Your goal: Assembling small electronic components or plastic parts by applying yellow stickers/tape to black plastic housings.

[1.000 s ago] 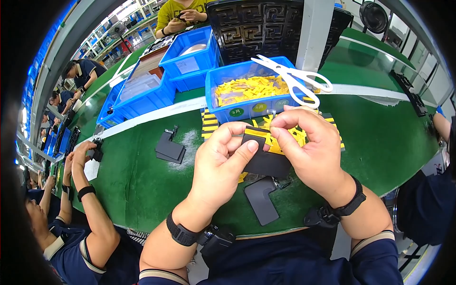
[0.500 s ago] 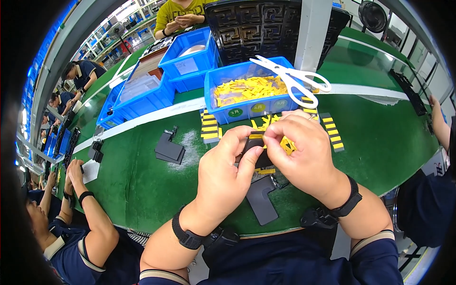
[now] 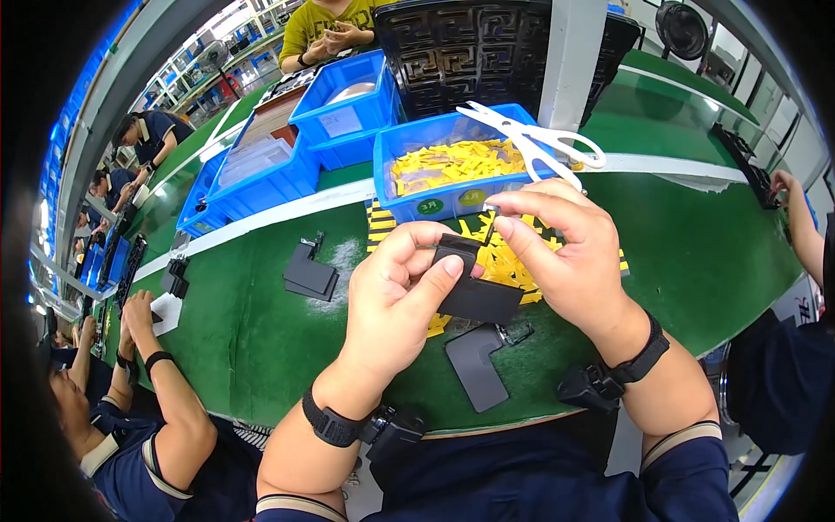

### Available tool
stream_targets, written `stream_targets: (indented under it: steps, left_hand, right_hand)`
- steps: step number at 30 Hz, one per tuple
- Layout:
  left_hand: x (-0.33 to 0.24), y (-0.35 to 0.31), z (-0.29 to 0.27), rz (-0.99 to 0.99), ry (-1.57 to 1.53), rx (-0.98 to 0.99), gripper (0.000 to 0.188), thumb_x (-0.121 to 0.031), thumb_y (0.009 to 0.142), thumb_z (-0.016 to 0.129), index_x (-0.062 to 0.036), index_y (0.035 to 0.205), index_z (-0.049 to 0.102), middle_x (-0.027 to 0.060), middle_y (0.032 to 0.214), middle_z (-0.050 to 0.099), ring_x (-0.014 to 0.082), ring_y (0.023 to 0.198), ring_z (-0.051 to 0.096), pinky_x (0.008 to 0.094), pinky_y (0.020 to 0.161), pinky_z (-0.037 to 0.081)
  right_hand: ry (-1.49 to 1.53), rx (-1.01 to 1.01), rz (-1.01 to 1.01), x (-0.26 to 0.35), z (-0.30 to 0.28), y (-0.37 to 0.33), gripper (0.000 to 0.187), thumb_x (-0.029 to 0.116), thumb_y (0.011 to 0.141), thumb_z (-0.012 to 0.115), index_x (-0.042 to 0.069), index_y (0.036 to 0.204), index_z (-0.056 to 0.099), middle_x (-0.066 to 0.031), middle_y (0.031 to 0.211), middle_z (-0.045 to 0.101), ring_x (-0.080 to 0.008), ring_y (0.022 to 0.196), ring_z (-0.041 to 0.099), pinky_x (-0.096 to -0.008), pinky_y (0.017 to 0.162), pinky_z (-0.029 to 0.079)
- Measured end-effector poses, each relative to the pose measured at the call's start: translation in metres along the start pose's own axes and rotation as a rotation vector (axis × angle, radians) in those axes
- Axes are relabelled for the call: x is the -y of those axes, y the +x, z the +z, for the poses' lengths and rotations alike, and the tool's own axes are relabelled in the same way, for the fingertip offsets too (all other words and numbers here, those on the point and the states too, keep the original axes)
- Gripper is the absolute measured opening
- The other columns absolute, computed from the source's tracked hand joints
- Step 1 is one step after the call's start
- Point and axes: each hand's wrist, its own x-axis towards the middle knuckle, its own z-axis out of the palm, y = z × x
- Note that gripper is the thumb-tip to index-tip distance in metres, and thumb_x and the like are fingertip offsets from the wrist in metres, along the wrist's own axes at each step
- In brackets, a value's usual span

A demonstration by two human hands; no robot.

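Observation:
My left hand (image 3: pixel 391 300) is closed on a flat black L-shaped piece (image 3: pixel 484 297), with the thumb on its face and the fingers behind. Above the table, at the piece's upper end, my right hand (image 3: pixel 570 248) pinches a short dark lead with a small tip (image 3: pixel 490 222) between thumb and forefinger. Whether the lead joins the piece is hard to see. A similar L-shaped piece (image 3: pixel 477 367) with a short cable lies just below my hands. Loose yellow strips (image 3: pixel 504 264) are scattered behind the held piece.
A blue bin (image 3: pixel 452 207) of yellow pieces stands ahead, with white-handled scissors (image 3: pixel 531 137) across its rim. More blue bins (image 3: pixel 270 187) sit at the back left. Stacked black L-shaped pieces (image 3: pixel 310 274) lie left on the green table (image 3: pixel 261 339). Co-workers' hands are at both sides.
The black piece has turned so its broad face shows. My right hand has moved slightly up and right from it, now pinching the lead; the yellow strip seen at the piece is no longer visible there.

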Motion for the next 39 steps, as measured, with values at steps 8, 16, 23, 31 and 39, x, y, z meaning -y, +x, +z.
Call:
stream_targets:
  steps: [8, 16, 23, 31, 39]
  left_hand:
    - [0.002, 0.0, -0.002, -0.013, -0.003, 0.011, 0.019, -0.003, 0.09, 0.052, 0.0032, 0.108, 0.049, 0.0108, 0.091, 0.066, 0.0112, 0.086, 0.061, 0.0238, 0.077, 0.049]
    - [0.003, 0.001, 0.0, -0.01, 0.007, -0.021, 0.019, -0.003, 0.09, 0.052, 0.0031, 0.108, 0.048, 0.0104, 0.092, 0.065, 0.0112, 0.086, 0.061, 0.0241, 0.077, 0.049]
    - [0.004, 0.002, 0.001, -0.05, 0.004, -0.004, 0.018, -0.003, 0.09, 0.052, 0.0025, 0.107, 0.049, 0.0097, 0.09, 0.066, 0.0108, 0.085, 0.061, 0.0236, 0.076, 0.049]
    - [0.001, 0.02, -0.052, 0.019, 0.557, -0.269, 0.017, -0.005, 0.084, 0.053, 0.0013, 0.1, 0.056, 0.0043, 0.08, 0.061, 0.0091, 0.072, 0.056, 0.0234, 0.067, 0.046]
    - [-0.006, 0.024, -0.127, -0.004, 1.479, -0.571, 0.029, -0.014, 0.079, 0.059, 0.0015, 0.103, 0.059, 0.0164, 0.089, 0.065, 0.0318, 0.083, 0.062, 0.0382, 0.08, 0.046]
  right_hand:
    - [-0.007, -0.031, -0.033, 0.002, 0.002, 0.001, 0.017, 0.005, 0.075, 0.067, 0.002, 0.092, 0.068, -0.0101, 0.08, 0.064, -0.0223, 0.074, 0.061, -0.0309, 0.068, 0.047]
    - [0.254, 0.082, 0.279, 0.005, 0.004, -0.004, 0.014, 0.008, 0.085, 0.059, -0.001, 0.093, 0.067, -0.0074, 0.08, 0.064, -0.0126, 0.074, 0.059, -0.0249, 0.068, 0.046]
    - [0.194, 0.086, 0.271, 0.004, 0.005, -0.008, 0.014, 0.008, 0.087, 0.057, -0.003, 0.092, 0.064, -0.0062, 0.079, 0.061, -0.0122, 0.072, 0.059, -0.0241, 0.067, 0.046]
    - [0.219, -0.047, 0.244, -0.003, 0.011, -0.008, 0.017, 0.005, 0.085, 0.055, 0.001, 0.098, 0.065, -0.0083, 0.076, 0.063, -0.016, 0.073, 0.062, -0.0269, 0.067, 0.049]
    - [0.216, 0.163, 0.335, 0.005, 0.007, -0.009, 0.047, 0.004, 0.082, 0.059, 0.003, 0.127, 0.046, -0.003, 0.075, 0.061, -0.0096, 0.075, 0.058, -0.0255, 0.076, 0.044]
